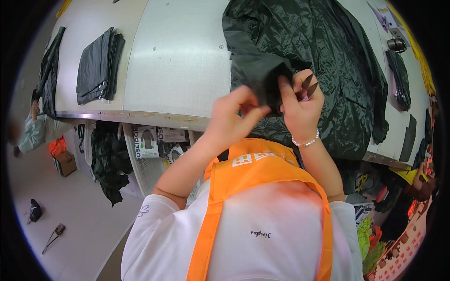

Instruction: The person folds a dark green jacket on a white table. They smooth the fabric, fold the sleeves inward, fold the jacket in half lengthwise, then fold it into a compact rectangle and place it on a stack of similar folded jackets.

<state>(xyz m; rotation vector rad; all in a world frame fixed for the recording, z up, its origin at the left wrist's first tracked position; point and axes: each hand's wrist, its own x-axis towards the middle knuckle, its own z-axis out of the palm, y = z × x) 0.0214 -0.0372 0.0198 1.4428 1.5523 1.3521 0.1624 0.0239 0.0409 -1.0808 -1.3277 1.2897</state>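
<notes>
A shiny dark green garment lies spread over the tabletop in front of me, with a duller dark cloth part lifted near its lower edge. My left hand is at that lifted part, thumb and fingers curled in at its edge, somewhat smeared by motion. Against the other side of the same cloth, my right hand pinches it with the thumb. Tucked in the right palm is a pair of small scissors, blades pointing up and away from the cloth; their handles are mostly hidden by the fingers.
A stack of folded dark pieces lies at the table's left. More dark cloth and a dark cylindrical object are at the right. Below the table edge stands a white basket with packages. Another person is at far left.
</notes>
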